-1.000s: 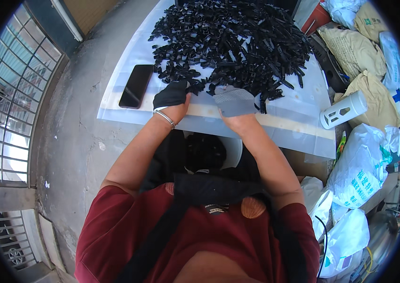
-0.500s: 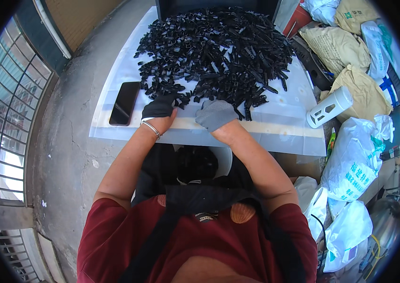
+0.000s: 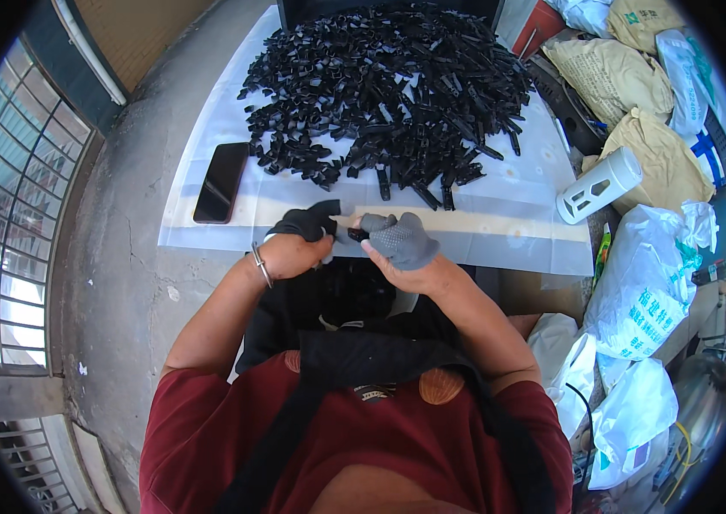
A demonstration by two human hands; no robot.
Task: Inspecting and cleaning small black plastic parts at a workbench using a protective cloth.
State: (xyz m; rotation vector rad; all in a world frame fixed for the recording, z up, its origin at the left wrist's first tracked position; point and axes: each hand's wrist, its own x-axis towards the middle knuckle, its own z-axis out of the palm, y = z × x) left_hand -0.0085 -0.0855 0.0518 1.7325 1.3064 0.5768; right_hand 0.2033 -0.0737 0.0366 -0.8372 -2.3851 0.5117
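Around us, hard bright daylight, glare off the white sheet (image 3: 500,214), sharp centre, fisheye-bent dark rim.

Black smartphone (image 3: 221,182) lying flat, screen dark, on left part of white table sheet (image 3: 509,214). White cylindrical bottle with cut-out holes (image 3: 599,185) lying on its side at sheet's right edge. Tan sacks (image 3: 629,103) stacked beyond it. White plastic bags (image 3: 646,283) piled lower right. Bare concrete floor (image 3: 123,257) on left, metal window grille (image 3: 3,223) at far left.
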